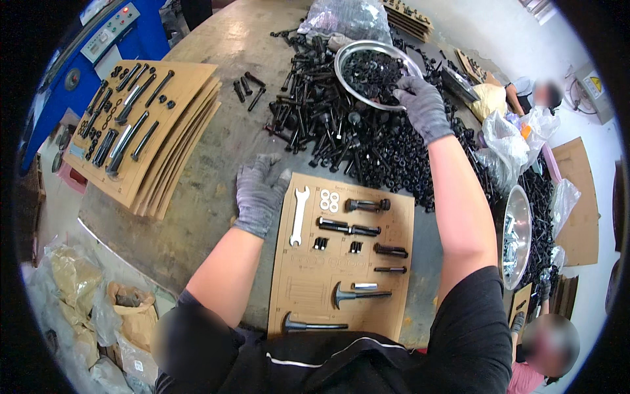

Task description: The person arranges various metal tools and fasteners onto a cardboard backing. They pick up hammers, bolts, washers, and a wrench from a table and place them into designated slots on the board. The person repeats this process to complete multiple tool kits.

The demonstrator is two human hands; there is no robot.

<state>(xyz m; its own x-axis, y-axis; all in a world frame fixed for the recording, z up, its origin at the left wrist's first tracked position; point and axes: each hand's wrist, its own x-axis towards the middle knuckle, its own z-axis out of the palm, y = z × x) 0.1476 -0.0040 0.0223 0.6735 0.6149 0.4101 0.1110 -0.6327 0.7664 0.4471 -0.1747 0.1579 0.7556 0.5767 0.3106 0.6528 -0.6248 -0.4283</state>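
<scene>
My left hand (257, 197), in a grey glove, rests on the table with its fingers apart, beside the left edge of a printed cardboard sheet (341, 268). My right hand (423, 108), gloved alike, is at the near right rim of a metal bowl (340, 65) of small black parts (374, 73). Its fingers are bent together over the parts; what they hold is hidden. On the sheet lie an open-ended wrench (299, 217), white washers (329, 201), black bolts (367, 205), small black pieces (320, 243), a silver sleeve (364, 286) and two T-shaped pieces (361, 295).
Black bolts (321, 118) and nuts (400, 161) are heaped beyond the sheet. At left stands a stack of filled cardboard sheets (147, 131). A second metal bowl (516, 236) is at right, near a co-worker (548, 348). Plastic bags (72, 289) lie at lower left.
</scene>
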